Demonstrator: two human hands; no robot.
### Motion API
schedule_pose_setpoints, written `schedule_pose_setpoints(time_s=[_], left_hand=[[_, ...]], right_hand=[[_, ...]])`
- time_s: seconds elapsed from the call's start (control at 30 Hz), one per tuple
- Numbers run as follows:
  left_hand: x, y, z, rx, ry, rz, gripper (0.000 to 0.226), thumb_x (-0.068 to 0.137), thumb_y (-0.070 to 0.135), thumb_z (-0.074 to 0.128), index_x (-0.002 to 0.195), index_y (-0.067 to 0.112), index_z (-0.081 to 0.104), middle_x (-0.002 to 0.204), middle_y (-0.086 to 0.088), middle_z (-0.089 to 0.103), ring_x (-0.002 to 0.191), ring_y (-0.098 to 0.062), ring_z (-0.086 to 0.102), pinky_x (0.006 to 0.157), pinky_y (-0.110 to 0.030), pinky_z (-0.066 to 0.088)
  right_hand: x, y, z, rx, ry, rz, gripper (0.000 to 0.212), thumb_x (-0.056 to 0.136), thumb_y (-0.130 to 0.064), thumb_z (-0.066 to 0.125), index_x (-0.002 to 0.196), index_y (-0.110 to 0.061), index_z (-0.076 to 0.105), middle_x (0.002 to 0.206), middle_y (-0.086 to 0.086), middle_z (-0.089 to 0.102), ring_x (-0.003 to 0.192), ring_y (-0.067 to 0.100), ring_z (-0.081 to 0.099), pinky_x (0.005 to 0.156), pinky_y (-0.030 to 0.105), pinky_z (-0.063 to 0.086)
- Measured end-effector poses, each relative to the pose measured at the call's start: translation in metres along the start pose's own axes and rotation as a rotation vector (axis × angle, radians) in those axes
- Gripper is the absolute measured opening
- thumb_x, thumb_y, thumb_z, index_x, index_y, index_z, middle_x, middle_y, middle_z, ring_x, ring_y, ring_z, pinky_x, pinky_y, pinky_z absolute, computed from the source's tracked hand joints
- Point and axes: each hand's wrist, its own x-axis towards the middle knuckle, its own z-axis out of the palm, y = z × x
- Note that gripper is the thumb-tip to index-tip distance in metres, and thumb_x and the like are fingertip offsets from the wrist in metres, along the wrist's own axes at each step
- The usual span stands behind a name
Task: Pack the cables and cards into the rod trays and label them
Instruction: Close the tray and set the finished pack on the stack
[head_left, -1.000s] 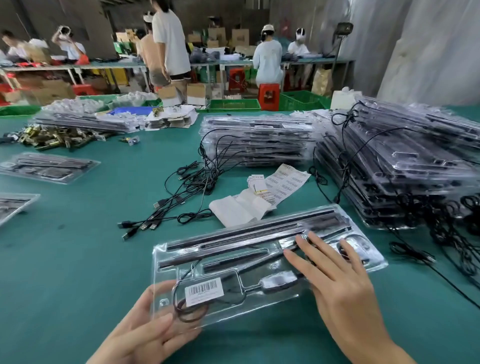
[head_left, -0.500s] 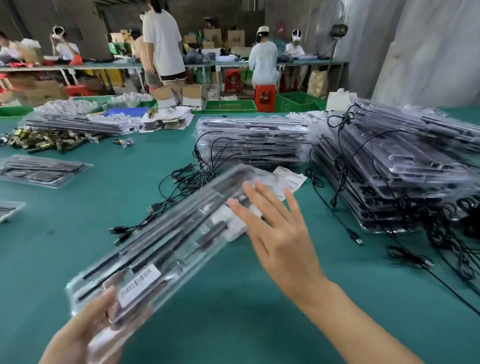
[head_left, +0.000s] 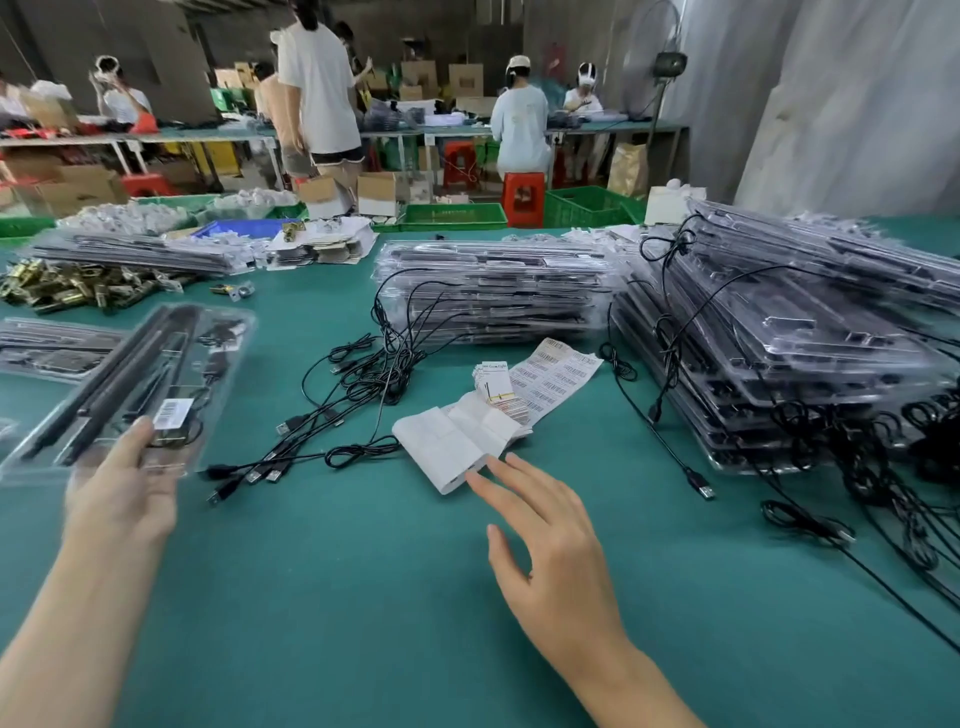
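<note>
Already packed by the look of it, a clear tray (head_left: 124, 384) hung above the counter (head_left: 363, 597) at the left of a worker's view. Its black rods ran away from the camera and a barcode label (head_left: 171, 413) was stuck just above a dark coil (head_left: 179, 441), seemingly its cable. It appeared to be a finished unit, held by one end so it could be swung aside toward a second tray (head_left: 47, 348) lying flat at the far left.

The left hand (head_left: 122, 483) gripped that near end, thumb laid on top beside the label and the other fingers blurred beneath the plastic, with the forearm stretched straight out from the lower left corner. The right hand (head_left: 545, 551) held nothing. Palm down, with fingers spread and lightly bent, it hovered low over the green counter, its fingertips (head_left: 477, 480) at the edge of a folded white backing sheet (head_left: 452, 447); whether they touched the paper could not be told.

Supplies lay within that hand's reach, probably on purpose. Loose cables (head_left: 337, 395) fanned out with their plugs toward the worker, and a small deck of cards (head_left: 496, 387) rested on a sheet of barcode stickers (head_left: 558, 374). Beyond them, stacks (head_left: 493, 291) of trays rose at centre and right with cords draped over them, likely the work yet to be filled. Other workers stood and sat at counters along the back.
</note>
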Motion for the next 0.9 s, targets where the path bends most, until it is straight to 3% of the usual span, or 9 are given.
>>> schedule_pose_setpoints(time_s=[0.03,0.27,0.37,0.43,0.6,0.67,0.77,0.83,0.9], left_hand=[[-0.008,-0.017,0.015,-0.034,-0.160,0.029,0.049,0.101,0.008,0.060,0.146,0.000,0.042,0.127,-0.014,0.065,0.109,-0.020,0.072,0.077,-0.038,0.064],[0.042,-0.008,0.030,0.221,-0.055,-0.114,0.015,0.098,0.021,0.067,0.104,0.010,0.060,0.144,-0.007,0.059,0.122,-0.016,0.064,0.096,-0.031,0.057],[0.037,-0.013,0.041,0.304,-0.059,-0.139,0.042,0.096,0.036,0.068,0.127,0.009,0.058,0.133,-0.009,0.063,0.114,-0.019,0.065,0.094,-0.032,0.055],[0.033,-0.019,0.042,0.366,-0.086,-0.212,0.046,0.098,0.046,0.061,0.122,0.007,0.055,0.125,-0.015,0.063,0.115,-0.024,0.063,0.096,-0.035,0.053],[0.017,-0.013,0.036,0.638,-0.272,-0.295,0.067,0.104,0.047,0.050,0.149,-0.001,0.038,0.140,-0.020,0.057,0.130,-0.031,0.057,0.107,-0.038,0.044],[0.007,-0.016,0.034,0.860,-0.326,-0.165,0.064,0.103,0.045,0.053,0.150,0.004,0.041,0.145,-0.019,0.056,0.132,-0.031,0.055,0.109,-0.040,0.040],[-0.017,-0.034,0.031,1.213,-0.423,0.066,0.070,0.086,0.069,0.063,0.142,0.026,0.057,0.150,-0.008,0.053,0.140,-0.029,0.045,0.121,-0.046,0.027],[-0.033,-0.053,0.030,1.567,-0.499,0.253,0.086,0.079,0.087,0.052,0.149,0.036,0.050,0.160,-0.001,0.042,0.150,-0.027,0.029,0.124,-0.051,0.017],[-0.044,-0.073,0.028,1.808,-0.541,0.481,0.088,0.085,0.085,0.039,0.158,0.037,0.033,0.166,0.009,0.029,0.155,-0.021,0.021,0.123,-0.055,0.007]], right_hand=[[-0.002,0.002,0.000,0.020,-0.007,0.019,0.057,0.088,-0.004,0.071,0.139,-0.030,0.062,0.145,-0.016,0.054,0.141,0.003,0.040,0.117,0.025,0.029],[-0.003,0.007,-0.003,0.092,0.003,0.114,0.048,0.089,-0.018,0.067,0.133,-0.038,0.063,0.136,-0.027,0.056,0.135,0.002,0.046,0.112,0.015,0.030],[-0.001,0.006,-0.001,0.103,-0.020,0.137,0.044,0.090,-0.022,0.066,0.132,-0.036,0.064,0.134,-0.026,0.057,0.132,0.001,0.048,0.110,0.014,0.031],[-0.001,0.005,-0.001,0.125,-0.032,0.146,0.042,0.091,-0.026,0.065,0.132,-0.037,0.064,0.131,-0.026,0.058,0.130,0.002,0.050,0.109,0.016,0.034],[0.000,0.005,-0.003,0.168,-0.026,0.178,0.036,0.092,-0.035,0.061,0.128,-0.040,0.062,0.124,-0.029,0.057,0.125,0.003,0.052,0.098,0.024,0.046],[0.001,0.004,-0.003,0.171,-0.020,0.184,0.034,0.092,-0.036,0.061,0.126,-0.040,0.062,0.122,-0.029,0.057,0.123,0.004,0.053,0.099,0.025,0.045],[0.000,0.002,-0.004,0.184,-0.038,0.198,0.033,0.092,-0.037,0.061,0.125,-0.040,0.062,0.120,-0.029,0.057,0.121,0.006,0.054,0.088,0.025,0.048],[0.000,0.002,-0.004,0.190,-0.051,0.209,0.032,0.092,-0.037,0.061,0.125,-0.041,0.062,0.120,-0.029,0.056,0.121,0.007,0.054,0.077,0.024,0.045],[-0.002,0.002,-0.004,0.193,-0.057,0.210,0.032,0.092,-0.038,0.061,0.125,-0.041,0.062,0.120,-0.029,0.056,0.122,0.006,0.054,0.075,0.024,0.046]])
